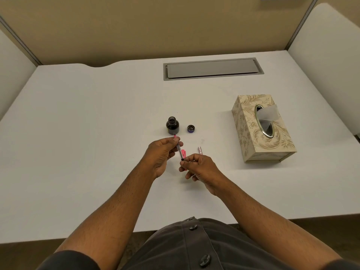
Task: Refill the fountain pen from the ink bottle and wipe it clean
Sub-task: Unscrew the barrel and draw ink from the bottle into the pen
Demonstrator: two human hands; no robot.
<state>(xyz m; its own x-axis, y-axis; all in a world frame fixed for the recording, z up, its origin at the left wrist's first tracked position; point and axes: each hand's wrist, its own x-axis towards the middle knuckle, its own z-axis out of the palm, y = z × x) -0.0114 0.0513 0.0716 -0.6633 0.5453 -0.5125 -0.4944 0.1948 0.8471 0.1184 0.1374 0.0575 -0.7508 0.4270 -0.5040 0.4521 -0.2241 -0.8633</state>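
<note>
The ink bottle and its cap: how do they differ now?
The ink bottle is taller and dark glass with a narrow neck; the cap is short, with a purple band. The bottle stands open, mouth up; the cap lies off it, to its right, apart from it. Both rest on the white desk, untouched by either hand.

Even, soft overhead light; sharp centre, bent edges.
The white counter (78,133) is bright without glare; the tissue box (261,131) and the 2 hands cast faint, diffuse shadows. Wide-angle distortion curves the partition walls (175,26), and the near shirt (194,244) looks slightly soft.
</note>
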